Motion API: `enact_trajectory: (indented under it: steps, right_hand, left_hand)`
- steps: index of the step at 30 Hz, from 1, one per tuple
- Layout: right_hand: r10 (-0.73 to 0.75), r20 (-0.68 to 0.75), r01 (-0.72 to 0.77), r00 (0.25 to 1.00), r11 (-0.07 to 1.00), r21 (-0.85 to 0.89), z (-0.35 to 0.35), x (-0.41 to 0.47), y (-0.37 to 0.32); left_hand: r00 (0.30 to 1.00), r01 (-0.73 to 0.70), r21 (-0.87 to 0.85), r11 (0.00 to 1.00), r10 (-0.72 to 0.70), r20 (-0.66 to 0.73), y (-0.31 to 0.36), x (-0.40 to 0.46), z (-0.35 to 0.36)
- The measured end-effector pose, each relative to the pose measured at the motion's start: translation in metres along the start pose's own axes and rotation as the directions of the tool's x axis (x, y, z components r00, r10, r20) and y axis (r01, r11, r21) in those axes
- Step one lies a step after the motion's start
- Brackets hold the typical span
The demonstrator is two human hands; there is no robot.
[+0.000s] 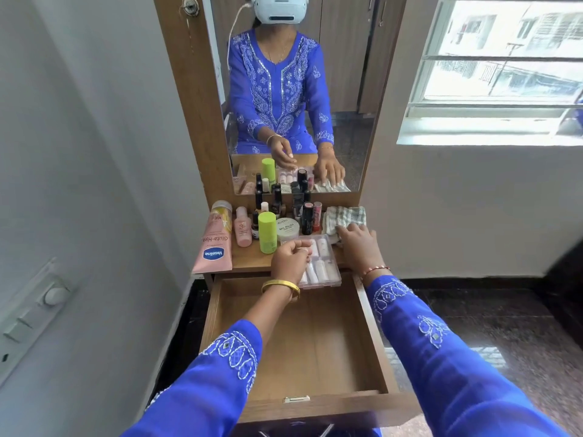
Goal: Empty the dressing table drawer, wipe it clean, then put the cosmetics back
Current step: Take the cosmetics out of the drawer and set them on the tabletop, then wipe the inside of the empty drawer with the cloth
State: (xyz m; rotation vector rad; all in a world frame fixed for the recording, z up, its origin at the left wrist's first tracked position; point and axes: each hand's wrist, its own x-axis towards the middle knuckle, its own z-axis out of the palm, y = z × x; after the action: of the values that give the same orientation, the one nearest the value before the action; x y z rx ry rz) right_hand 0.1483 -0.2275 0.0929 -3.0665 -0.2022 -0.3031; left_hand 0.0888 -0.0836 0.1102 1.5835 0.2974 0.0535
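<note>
With the drawer (303, 342) bare and the cosmetics (268, 228) massed at the bench's back edge, the wipe seemed next: the right hand (359, 244) lay flat-fingered on the cloth (347, 217) at the right back corner, needing to clench it, while the left hand (291, 257) hovered loosely curled, apparently grasping nothing, over the clear case (321, 263).

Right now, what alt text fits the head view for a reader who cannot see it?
A person's right hand rests on a checked cloth on a dressing table, while the left hand hovers over a clear case of small bottles. The open drawer below is empty; cosmetics crowd the tabletop.
</note>
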Motion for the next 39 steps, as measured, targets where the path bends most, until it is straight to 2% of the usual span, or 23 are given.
enact_trajectory:
  steps: [4,8,12,14,16,18,20,24,30,39]
  right_hand:
    - [0.058,-0.105,-0.049,0.993,0.995,0.087,0.001,-0.006,0.006]
    - [0.25,-0.226,-0.168,0.942,0.929,0.329,-0.009,-0.01,0.004]
    - [0.301,-0.193,-0.192,0.934,0.878,0.439,-0.017,-0.014,0.0]
    - [0.297,-0.177,-0.193,0.939,0.875,0.443,-0.017,-0.017,-0.002]
    - [0.295,-0.15,-0.202,0.943,0.873,0.445,-0.017,-0.019,-0.003]
    - [0.282,-0.12,-0.206,0.952,0.877,0.434,-0.017,-0.02,-0.005]
    - [0.277,-0.103,-0.211,0.955,0.883,0.42,-0.017,-0.02,-0.008]
    - [0.273,-0.097,-0.213,0.957,0.89,0.404,-0.018,-0.02,-0.01]
    - [0.311,-0.146,-0.218,0.939,0.867,0.448,-0.021,-0.019,-0.009]
    - [0.294,-0.196,-0.176,0.935,0.868,0.464,-0.032,-0.023,-0.008]
  left_hand:
    - [1.0,0.018,0.003,1.0,-0.018,0.013,-0.001,0.0,0.0]
    - [1.0,0.01,0.027,1.0,-0.011,0.029,-0.001,-0.001,0.0]
    - [0.999,-0.018,0.088,0.996,0.014,0.052,-0.001,-0.001,0.0]
    - [0.991,-0.096,0.184,0.978,0.077,0.106,-0.002,-0.002,0.0]
    - [0.953,-0.249,0.434,0.866,0.141,0.267,-0.003,-0.002,0.0]
    - [0.898,-0.393,0.639,0.661,0.128,0.421,-0.003,-0.003,0.0]
    - [0.868,-0.463,0.701,0.543,0.116,0.483,-0.004,-0.004,0.002]
    - [0.824,-0.548,0.72,0.426,0.127,0.552,-0.007,-0.002,0.004]
    - [0.811,-0.576,0.743,0.341,0.124,0.572,-0.012,0.003,0.003]
    - [0.827,-0.556,0.761,0.333,0.131,0.547,-0.013,0.01,0.014]
